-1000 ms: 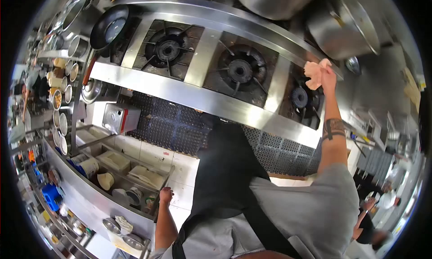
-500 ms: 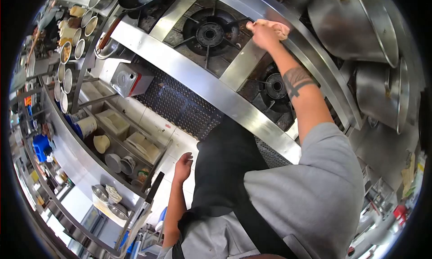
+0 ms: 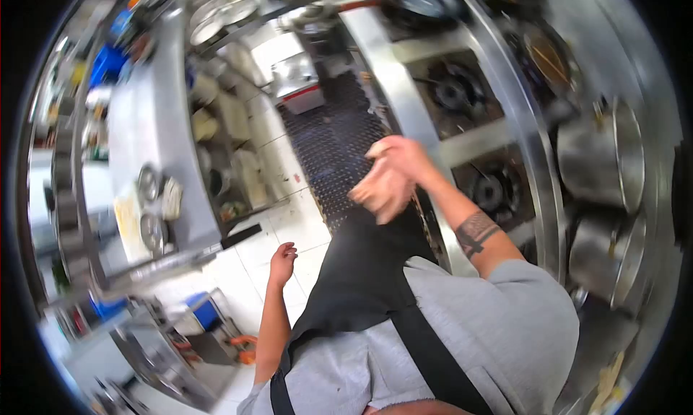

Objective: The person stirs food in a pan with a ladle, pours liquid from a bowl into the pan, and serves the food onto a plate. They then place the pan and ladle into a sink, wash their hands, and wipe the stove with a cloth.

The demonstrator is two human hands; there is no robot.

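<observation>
My right hand (image 3: pixel 404 159) is closed on a pinkish cloth (image 3: pixel 385 193), which hangs in loose folds above the dark floor mat, just in front of the stove's front edge. Both the hand and the cloth are blurred by motion. Low at my left side, my left hand (image 3: pixel 284 262) hangs over the white tiles with loosely bent fingers and nothing visible in it. The gas stove (image 3: pixel 473 142), with black burners set in metal panels, stands to my right.
Large metal pots (image 3: pixel 603 159) stand behind the stove, and a dark pan (image 3: pixel 426 7) sits at its far end. A metal counter (image 3: pixel 173 119) with bowls runs along the left. A square tin (image 3: pixel 297 83) stands by the perforated mat (image 3: pixel 325 151).
My right hand has drawn the cloth back from the stove's rear edge to in front of the stove. The view has turned, showing more of the left counter.
</observation>
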